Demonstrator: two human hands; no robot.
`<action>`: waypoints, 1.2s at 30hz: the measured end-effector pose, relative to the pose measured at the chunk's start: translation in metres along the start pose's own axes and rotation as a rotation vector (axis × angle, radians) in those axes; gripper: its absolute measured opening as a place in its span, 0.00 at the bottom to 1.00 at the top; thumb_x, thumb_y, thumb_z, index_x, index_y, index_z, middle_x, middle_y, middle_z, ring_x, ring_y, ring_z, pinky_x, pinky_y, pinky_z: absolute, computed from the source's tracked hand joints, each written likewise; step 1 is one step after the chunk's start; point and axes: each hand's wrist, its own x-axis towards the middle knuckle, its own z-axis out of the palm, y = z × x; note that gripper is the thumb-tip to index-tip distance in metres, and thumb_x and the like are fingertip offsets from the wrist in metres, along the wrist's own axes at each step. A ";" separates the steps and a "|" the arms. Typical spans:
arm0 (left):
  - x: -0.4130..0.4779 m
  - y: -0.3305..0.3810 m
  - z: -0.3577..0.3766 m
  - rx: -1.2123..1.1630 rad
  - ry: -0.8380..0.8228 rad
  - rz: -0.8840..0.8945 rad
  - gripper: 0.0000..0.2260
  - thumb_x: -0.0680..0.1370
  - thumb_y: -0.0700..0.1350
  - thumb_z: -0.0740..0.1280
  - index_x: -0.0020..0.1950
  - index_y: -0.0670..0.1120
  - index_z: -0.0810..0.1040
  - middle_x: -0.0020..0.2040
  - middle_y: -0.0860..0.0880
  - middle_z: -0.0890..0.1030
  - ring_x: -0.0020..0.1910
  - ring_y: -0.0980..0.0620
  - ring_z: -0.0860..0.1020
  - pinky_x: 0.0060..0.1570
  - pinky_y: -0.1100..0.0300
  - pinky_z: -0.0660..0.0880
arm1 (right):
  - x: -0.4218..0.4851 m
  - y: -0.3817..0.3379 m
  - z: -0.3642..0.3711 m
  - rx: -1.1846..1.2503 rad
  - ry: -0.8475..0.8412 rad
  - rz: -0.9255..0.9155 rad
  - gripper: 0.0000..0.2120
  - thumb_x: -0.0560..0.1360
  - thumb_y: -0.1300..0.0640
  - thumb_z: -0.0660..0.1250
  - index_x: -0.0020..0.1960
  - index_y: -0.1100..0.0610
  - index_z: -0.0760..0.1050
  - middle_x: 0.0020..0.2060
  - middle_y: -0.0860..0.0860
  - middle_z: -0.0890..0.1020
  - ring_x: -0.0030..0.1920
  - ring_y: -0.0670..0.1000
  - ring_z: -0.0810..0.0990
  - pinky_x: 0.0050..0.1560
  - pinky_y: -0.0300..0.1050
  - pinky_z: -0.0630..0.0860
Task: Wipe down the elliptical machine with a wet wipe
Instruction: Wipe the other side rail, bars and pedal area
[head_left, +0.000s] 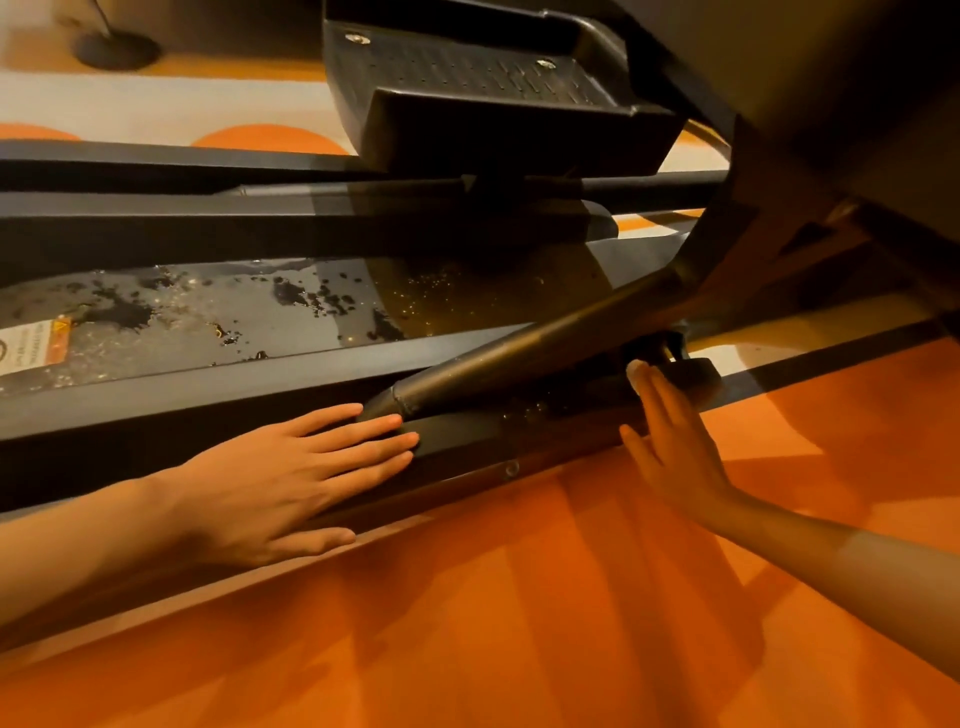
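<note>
The elliptical machine fills the upper half of the head view: a black foot pedal (483, 88), a wet, spotted grey base panel (218, 312), and a dark slanted tube (524, 348) running down to the near rail (467, 441). My left hand (291, 467) lies flat with straight fingers on the near rail, next to the tube's lower end. My right hand (670, 441) reaches flat along the rail farther right. A small white bit of wet wipe (635, 370) shows at its fingertips, pressed against the frame; the rest of the wipe is hidden.
An orange floor (519, 623) spreads below the machine. A warning sticker (36, 343) sits at the panel's left end. A round black stand base (117, 49) is at the top left. The machine's dark housing (831, 130) overhangs at the top right.
</note>
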 end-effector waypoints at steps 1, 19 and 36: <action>0.000 0.000 0.000 -0.001 0.003 0.006 0.34 0.85 0.65 0.53 0.85 0.47 0.54 0.85 0.48 0.56 0.84 0.50 0.53 0.79 0.48 0.50 | 0.000 -0.001 0.003 -0.012 -0.001 0.010 0.35 0.83 0.42 0.51 0.84 0.54 0.44 0.84 0.50 0.49 0.83 0.50 0.46 0.80 0.52 0.54; 0.000 -0.001 -0.005 -0.027 -0.034 -0.008 0.34 0.85 0.65 0.52 0.86 0.46 0.53 0.85 0.48 0.55 0.84 0.50 0.53 0.79 0.50 0.51 | -0.018 -0.116 0.018 0.101 -0.067 -0.395 0.36 0.82 0.46 0.56 0.83 0.60 0.50 0.83 0.55 0.53 0.83 0.52 0.47 0.82 0.52 0.49; 0.001 -0.003 -0.006 -0.095 -0.059 -0.016 0.33 0.86 0.64 0.51 0.86 0.48 0.52 0.85 0.49 0.54 0.84 0.51 0.51 0.79 0.53 0.49 | -0.015 -0.135 0.021 0.278 -0.032 -0.177 0.39 0.79 0.40 0.53 0.83 0.59 0.49 0.83 0.54 0.51 0.83 0.50 0.44 0.82 0.51 0.41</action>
